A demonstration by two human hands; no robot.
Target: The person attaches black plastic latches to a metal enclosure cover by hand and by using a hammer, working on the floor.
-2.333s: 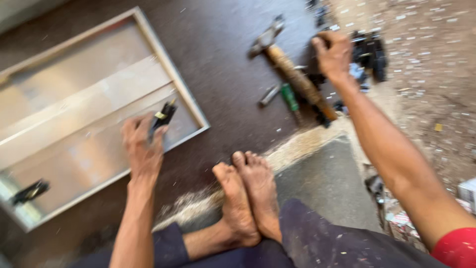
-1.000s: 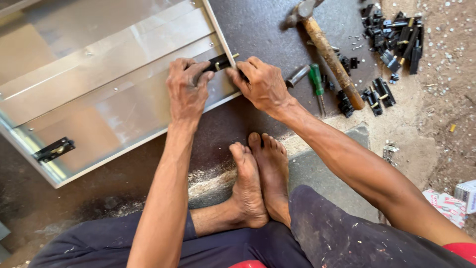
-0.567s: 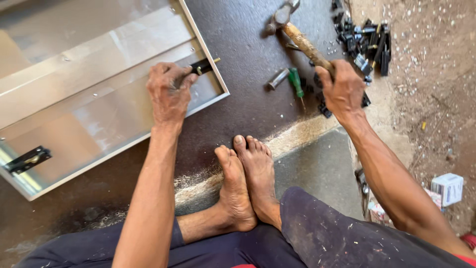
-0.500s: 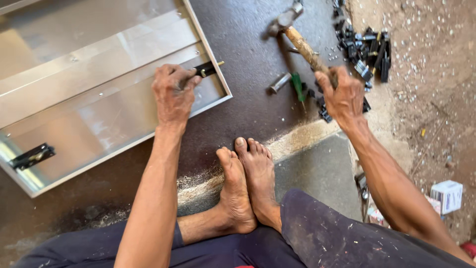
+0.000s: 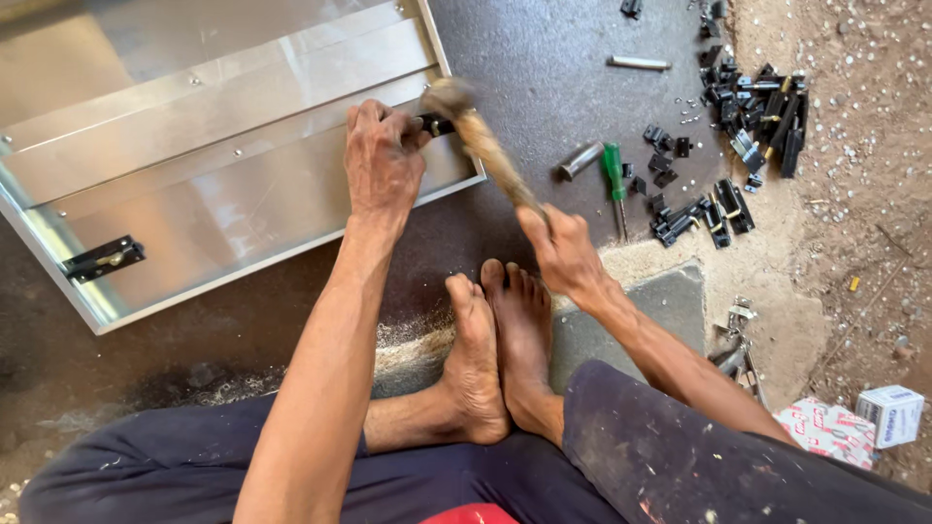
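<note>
A dark, smooth floor sheet (image 5: 544, 58) covers most of the ground, dusted with pale sawdust (image 5: 408, 340) near its lower edge. To the right lies bare brown earth strewn with small pale pebbles (image 5: 854, 146). A grey stone slab (image 5: 631, 320) sits between the two. Two small cardboard boxes (image 5: 859, 422) rest on the dirt at lower right. Daylight falls evenly, without hard shadows.
</note>
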